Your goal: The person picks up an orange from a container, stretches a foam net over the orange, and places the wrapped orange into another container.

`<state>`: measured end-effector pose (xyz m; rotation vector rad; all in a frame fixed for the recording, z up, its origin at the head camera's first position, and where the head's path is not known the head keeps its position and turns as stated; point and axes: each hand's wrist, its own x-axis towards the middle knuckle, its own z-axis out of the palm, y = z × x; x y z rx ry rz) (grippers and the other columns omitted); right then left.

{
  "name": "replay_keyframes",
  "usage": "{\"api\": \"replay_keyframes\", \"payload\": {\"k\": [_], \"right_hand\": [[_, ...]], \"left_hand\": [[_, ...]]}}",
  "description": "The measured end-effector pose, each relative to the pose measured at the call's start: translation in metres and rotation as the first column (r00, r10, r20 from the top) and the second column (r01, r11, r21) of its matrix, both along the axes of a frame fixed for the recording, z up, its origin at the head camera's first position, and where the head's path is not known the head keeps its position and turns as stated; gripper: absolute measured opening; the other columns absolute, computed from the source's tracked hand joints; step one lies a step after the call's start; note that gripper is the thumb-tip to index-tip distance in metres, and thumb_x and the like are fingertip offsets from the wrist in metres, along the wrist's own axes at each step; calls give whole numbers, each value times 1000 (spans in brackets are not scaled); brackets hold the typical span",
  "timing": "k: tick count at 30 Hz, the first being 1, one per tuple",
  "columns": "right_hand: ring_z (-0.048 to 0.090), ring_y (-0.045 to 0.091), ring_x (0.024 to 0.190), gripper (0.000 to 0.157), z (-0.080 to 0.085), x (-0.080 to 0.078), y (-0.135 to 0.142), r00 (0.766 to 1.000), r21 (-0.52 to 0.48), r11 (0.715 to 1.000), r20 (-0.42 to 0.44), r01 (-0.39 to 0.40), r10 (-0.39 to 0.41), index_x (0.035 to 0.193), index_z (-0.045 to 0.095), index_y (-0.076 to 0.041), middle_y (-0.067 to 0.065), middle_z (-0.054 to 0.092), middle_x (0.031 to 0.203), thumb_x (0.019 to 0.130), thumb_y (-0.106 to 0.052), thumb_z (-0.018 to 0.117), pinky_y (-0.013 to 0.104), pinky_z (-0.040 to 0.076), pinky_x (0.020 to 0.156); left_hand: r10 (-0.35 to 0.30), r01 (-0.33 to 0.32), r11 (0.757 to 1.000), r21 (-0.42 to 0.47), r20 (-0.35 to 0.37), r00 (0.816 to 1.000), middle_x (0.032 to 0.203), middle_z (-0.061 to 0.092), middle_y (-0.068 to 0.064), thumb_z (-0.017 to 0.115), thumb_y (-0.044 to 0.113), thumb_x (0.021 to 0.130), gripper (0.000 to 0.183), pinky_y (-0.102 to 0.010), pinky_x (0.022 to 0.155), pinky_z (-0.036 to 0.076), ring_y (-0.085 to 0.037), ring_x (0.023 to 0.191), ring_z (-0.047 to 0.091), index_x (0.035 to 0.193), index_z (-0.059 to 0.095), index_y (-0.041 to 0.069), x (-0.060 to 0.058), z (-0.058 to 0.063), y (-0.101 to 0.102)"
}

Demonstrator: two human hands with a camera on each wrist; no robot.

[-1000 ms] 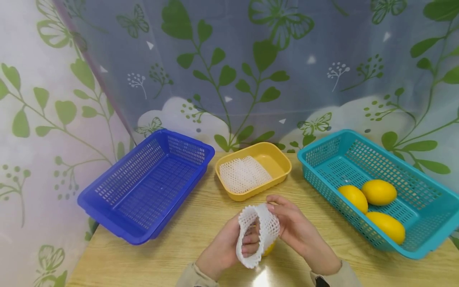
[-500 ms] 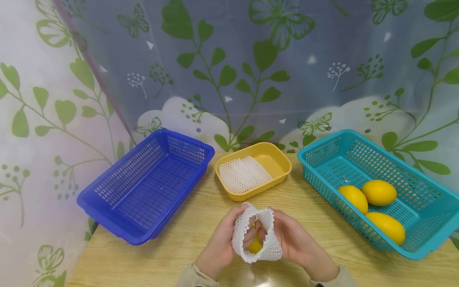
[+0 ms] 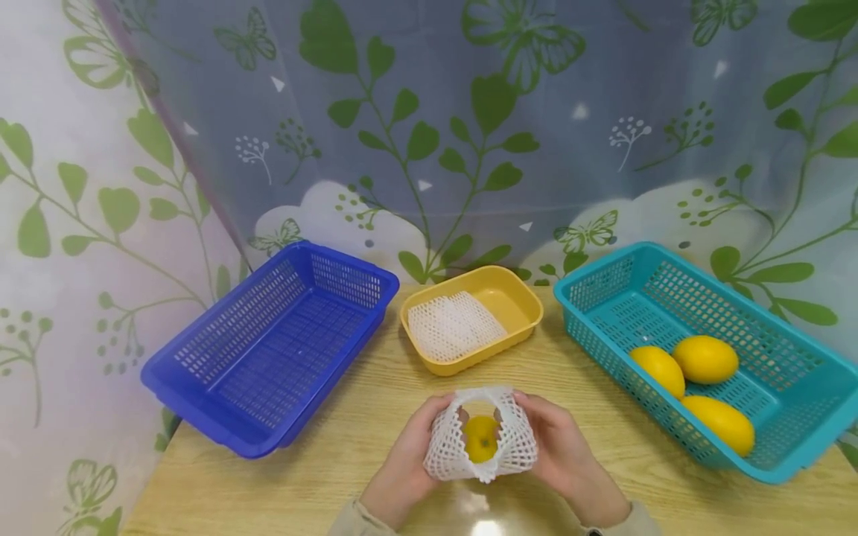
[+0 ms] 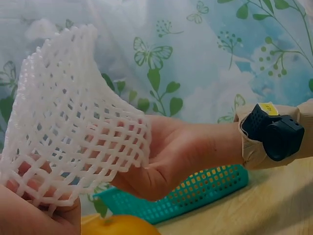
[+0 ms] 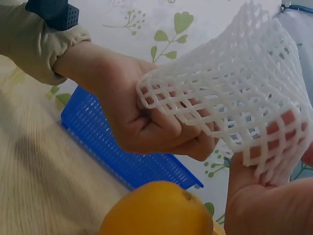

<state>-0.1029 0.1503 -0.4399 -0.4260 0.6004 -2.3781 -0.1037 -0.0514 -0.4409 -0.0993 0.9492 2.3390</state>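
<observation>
A white foam fruit net (image 3: pixel 449 447) is stretched wide between both hands. My left hand (image 3: pixel 405 473) grips its left side and my right hand (image 3: pixel 570 465) grips its right side, with curled fingers inside the mesh. Through the net's opening in the head view shows a yellow oval fruit (image 3: pixel 481 439). In the right wrist view that fruit (image 5: pixel 156 210) sits below the net (image 5: pixel 230 88), apart from it, its dimpled end upward. The left wrist view shows the net (image 4: pixel 73 117) between the hands, and only the top of the fruit (image 4: pixel 117 226).
A blue basket (image 3: pixel 201 402) stands at the left. Several white foam nets (image 3: pixel 456 326) lie in a small yellow tray (image 3: pixel 512 294) at the back middle. On the right, a teal basket (image 3: pixel 617 313) holds three yellow fruits (image 3: pixel 707 359). A patterned curtain (image 3: pixel 429 134) hangs behind the table.
My hands have drawn the net's mouth apart and turned it. The net now frames the yellow fruit, which was mostly hidden behind it one second ago.
</observation>
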Motion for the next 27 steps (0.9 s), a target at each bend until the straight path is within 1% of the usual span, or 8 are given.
{"api": "replay_keyframes", "payload": {"k": [1,3,7,11,17,19,24,27], "right_hand": [[63,13,95,48,-1,0,0,1000,19,1000,15,19,-20,114,61,-4,4,66,105,108,-16,15,24,51,86],[62,12,93,45,-4,-1,1,996,90,994,49,68,-73,110,63,-5,3,66,102,109,-16,20,24,51,84],[60,11,94,36,-14,-4,2,979,230,964,120,137,-167,106,63,-9,1,65,101,108,-17,28,24,50,86],[60,10,92,31,-24,-7,2,967,332,931,145,154,-212,104,62,-11,-1,64,100,108,-19,32,24,50,85],[60,9,89,31,-35,-9,4,959,415,890,114,190,-258,100,63,-12,-2,65,95,107,-20,35,23,51,82],[60,8,88,30,-39,-10,6,956,439,876,109,200,-273,99,63,-13,-3,64,95,107,-20,35,23,50,81],[58,8,89,26,-52,-11,9,943,515,831,115,211,-311,98,60,-14,-4,62,95,107,-21,36,23,49,82],[57,8,91,23,-59,-12,10,938,554,806,118,211,-327,99,58,-13,-4,61,96,107,-21,38,23,48,84]], "left_hand": [[10,-10,1000,-18,16,1000,81,58,8,43,29,102,20,-19,71,49,-4,72,55,96,55,13,0,-2,-1],[14,-13,999,-41,25,1000,92,61,5,44,31,101,22,-22,82,49,-7,84,58,104,56,12,0,-7,-1],[15,-14,999,-38,19,1000,105,64,1,43,31,102,27,-26,90,47,-11,96,60,111,59,11,-3,-17,-2],[20,-19,999,-47,31,999,104,65,1,44,32,102,28,-26,89,48,-11,95,60,112,59,11,-6,-28,-5],[30,-28,998,-53,46,998,105,65,-1,44,30,102,30,-28,91,49,-11,97,61,117,55,7,-10,-44,-3],[34,-32,998,-49,55,998,106,65,-1,44,30,102,30,-28,91,49,-12,97,62,118,55,7,-11,-48,-2],[49,-45,998,-52,69,996,105,66,-1,44,30,102,32,-27,90,50,-11,96,63,119,55,5,-12,-55,0],[63,-58,997,-59,77,995,102,66,-1,45,29,101,29,-25,88,50,-10,93,63,116,56,6,-12,-60,0]]}}
